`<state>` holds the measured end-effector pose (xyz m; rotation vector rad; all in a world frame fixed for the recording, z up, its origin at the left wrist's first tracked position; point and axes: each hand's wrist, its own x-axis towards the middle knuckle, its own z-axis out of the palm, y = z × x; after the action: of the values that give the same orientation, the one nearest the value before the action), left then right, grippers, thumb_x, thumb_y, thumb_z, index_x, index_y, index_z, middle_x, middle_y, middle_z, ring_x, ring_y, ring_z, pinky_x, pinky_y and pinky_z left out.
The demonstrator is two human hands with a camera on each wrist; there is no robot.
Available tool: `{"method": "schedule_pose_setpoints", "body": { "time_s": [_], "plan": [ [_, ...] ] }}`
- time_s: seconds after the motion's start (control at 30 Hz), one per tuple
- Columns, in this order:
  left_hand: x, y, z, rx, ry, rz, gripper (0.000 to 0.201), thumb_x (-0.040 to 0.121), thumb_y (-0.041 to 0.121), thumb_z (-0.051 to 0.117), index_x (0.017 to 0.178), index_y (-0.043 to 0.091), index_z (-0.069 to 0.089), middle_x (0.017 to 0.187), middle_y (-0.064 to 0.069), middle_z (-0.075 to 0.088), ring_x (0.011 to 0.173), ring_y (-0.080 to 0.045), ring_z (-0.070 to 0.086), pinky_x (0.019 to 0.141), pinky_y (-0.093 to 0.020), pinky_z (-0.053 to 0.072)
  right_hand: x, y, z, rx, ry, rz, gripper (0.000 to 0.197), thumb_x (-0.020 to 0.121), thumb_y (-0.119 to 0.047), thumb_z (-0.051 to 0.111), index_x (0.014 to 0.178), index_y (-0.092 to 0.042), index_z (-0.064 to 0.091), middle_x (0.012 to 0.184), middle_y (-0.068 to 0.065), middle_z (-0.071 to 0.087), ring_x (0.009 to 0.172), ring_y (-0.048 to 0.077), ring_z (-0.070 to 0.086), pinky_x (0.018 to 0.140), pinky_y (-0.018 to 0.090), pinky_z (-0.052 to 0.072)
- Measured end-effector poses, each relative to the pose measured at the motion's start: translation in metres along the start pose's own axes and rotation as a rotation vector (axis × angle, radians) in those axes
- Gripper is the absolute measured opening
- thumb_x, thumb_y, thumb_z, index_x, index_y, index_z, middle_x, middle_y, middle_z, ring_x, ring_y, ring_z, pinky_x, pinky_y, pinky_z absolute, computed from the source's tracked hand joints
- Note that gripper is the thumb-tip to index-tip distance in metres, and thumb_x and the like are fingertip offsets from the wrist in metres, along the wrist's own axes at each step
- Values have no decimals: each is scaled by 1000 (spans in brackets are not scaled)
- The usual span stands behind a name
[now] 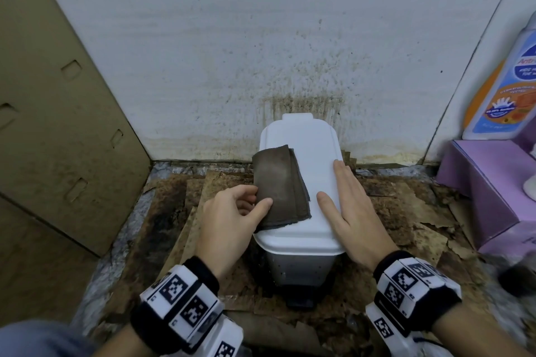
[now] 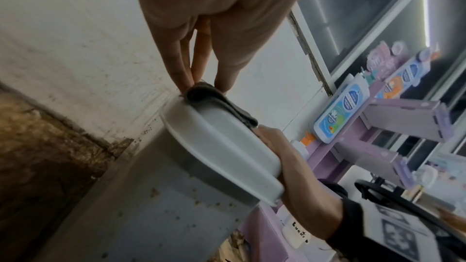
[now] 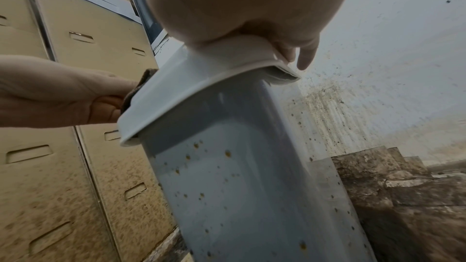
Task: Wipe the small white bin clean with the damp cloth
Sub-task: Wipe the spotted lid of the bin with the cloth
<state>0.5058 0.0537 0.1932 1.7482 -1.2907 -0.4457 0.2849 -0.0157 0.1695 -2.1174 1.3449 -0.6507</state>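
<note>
The small white bin (image 1: pixel 304 264) stands against the stained wall with its lid (image 1: pixel 310 151) down. A folded grey-brown damp cloth (image 1: pixel 278 182) lies on the lid's left half. My left hand (image 1: pixel 259 197) pinches the cloth's near left edge, thumb on top and fingers beneath; the left wrist view shows the same pinch on the cloth (image 2: pixel 221 107). My right hand (image 1: pixel 345 197) lies flat on the lid's right side, fingers straight and reaching over its edge. Brown specks dot the bin's body (image 3: pixel 239 176).
Cardboard boxes (image 1: pixel 58 124) stand close on the left. On the right, a purple display stand (image 1: pixel 493 182) carries a large bottle cut-out (image 1: pixel 504 81). Torn, stained cardboard (image 1: pixel 406 211) covers the floor around the bin. A black pedal (image 1: pixel 301 303) sticks out at the bin's foot.
</note>
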Motion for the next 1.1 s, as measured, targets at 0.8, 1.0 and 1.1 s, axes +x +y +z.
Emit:
{"method": "schedule_pose_setpoints", "body": {
  "time_s": [0.8,1.0,1.1],
  "plan": [
    [65,1,10,14,-91,-39,38,88,40,77,116,15,75,90,5,73,83,-4,68,73,-6,50,0,6,2,34,8,-18,76,98,-64,23,161,-29,-3,168,-17,-6,151,-5,-8,126,31,4],
    [37,2,4,3,-78,-13,39,89,35,77,121,14,73,91,8,73,82,1,67,73,-5,51,-1,5,2,40,11,-20,74,101,-60,25,161,-28,-2,168,-17,-6,152,-5,-7,125,29,3],
    [21,0,-1,31,-82,-2,38,86,38,79,119,17,75,87,11,73,82,3,66,73,-8,53,-1,5,2,36,10,-14,75,100,-61,25,161,-28,-2,168,-17,-6,152,-5,-7,124,27,2]
  ]
}}
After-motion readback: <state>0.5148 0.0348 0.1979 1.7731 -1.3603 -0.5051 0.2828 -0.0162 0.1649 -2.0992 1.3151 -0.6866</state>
